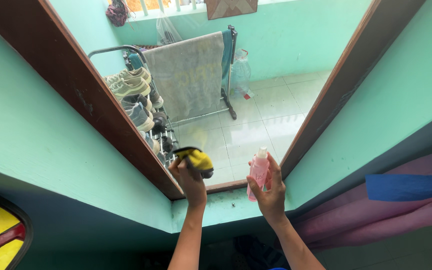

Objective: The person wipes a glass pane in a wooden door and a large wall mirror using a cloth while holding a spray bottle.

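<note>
My left hand (188,175) has its fingers bunched tight on a soft, crumpled yellow cloth (196,161) with a dark edge, pressed to the smooth window glass (256,120) near the brown wooden frame (101,110). My right hand (271,192) wraps a slim pink plastic spray bottle (258,172), upright; my fingers hide its lower half.

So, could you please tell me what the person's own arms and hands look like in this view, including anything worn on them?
Both forearms are bare, with no sleeves reaching into view. The left hand and right hand wear no gloves, and no watch, bracelet or ring can be seen on either. The arms are slender and enter from the bottom edge. A small bit of blue shows at the bottom edge by the right arm; what it belongs to cannot be told.
</note>
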